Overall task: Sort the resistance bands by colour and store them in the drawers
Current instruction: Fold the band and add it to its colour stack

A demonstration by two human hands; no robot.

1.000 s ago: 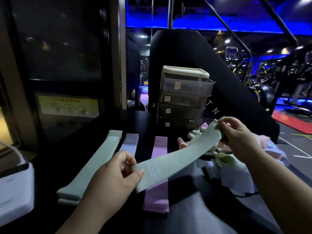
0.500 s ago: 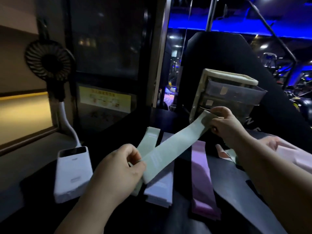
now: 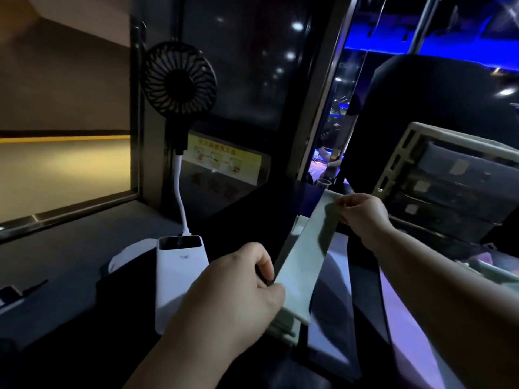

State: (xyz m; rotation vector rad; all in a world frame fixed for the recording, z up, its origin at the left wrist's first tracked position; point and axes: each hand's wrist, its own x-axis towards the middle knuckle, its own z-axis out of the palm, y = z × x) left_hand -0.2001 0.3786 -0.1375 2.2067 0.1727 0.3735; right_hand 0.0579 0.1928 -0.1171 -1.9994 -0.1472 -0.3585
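Fan on a white stalk, plugged into a white power bank on the dark table. Yellow sticker behind, writing too blurred to read. Left hand curled, pinching the near end of a pale green band; right hand pinching the far end. Stretches it flat over a stack of green bands, beside a lilac stack. Drawers at right, pale labels, nothing legible.

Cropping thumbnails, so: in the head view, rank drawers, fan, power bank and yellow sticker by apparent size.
1. The drawers, though cut off at the frame edge.
2-3. The fan and power bank: about alike; the bank is nearer and partly behind the left hand.
4. The yellow sticker.
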